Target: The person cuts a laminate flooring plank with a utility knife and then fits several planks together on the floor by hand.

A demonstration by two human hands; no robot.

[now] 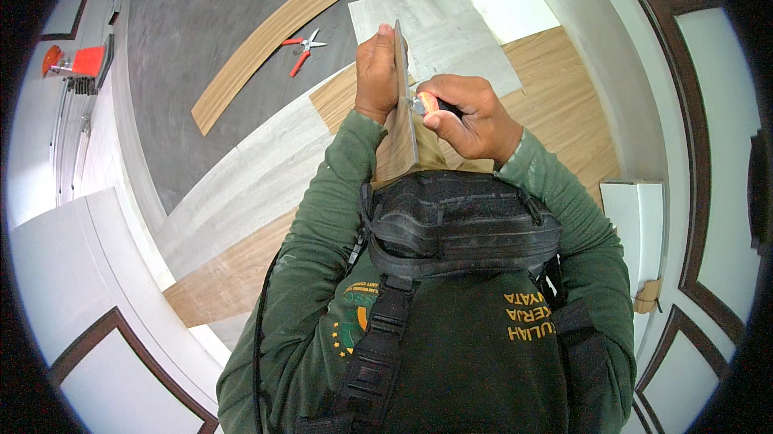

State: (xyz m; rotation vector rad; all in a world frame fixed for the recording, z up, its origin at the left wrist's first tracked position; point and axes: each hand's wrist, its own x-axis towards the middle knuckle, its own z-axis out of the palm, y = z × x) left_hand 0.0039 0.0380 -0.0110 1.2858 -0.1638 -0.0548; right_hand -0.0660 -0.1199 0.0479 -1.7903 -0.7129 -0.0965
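Bare floor (201,23) ahead; left hand (376,72) grips plank (400,112) edge, right hand (471,116) clamps knife (427,104).

At the centre of the frame, the left hand (376,72) holds a plank piece (402,112) upright on edge, with the right hand (471,116) just right of it, a cutter (427,103) touching the piece. Snips (303,47) lie on the floor (201,15) at upper left, beside a long plank (274,35). A chest pack (459,221) sits below the hands.
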